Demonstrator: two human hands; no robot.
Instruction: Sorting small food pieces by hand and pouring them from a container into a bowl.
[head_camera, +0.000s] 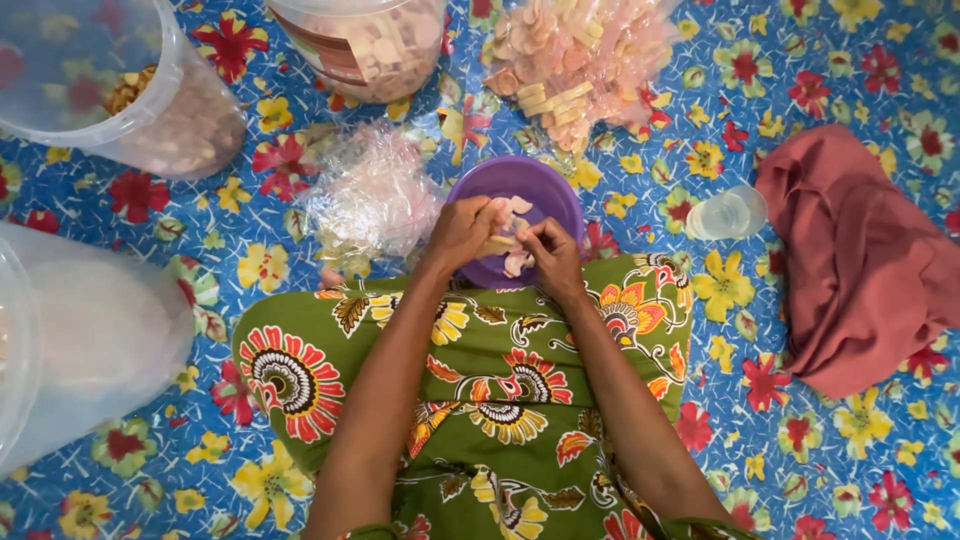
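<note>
Over the purple bowl (535, 185) we see left hand (462, 232) and right hand (552, 250) pinching a small snack bag (503, 241) together.

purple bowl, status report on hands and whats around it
Left hand and right hand pinch small snack pieces over purple bowl. Plastic bags beside. Nothing in the way.

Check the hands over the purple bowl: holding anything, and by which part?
Both hands, left hand and right hand, pinch a small pale snack piece between the fingertips, one at each end, over the purple bowl.
</note>
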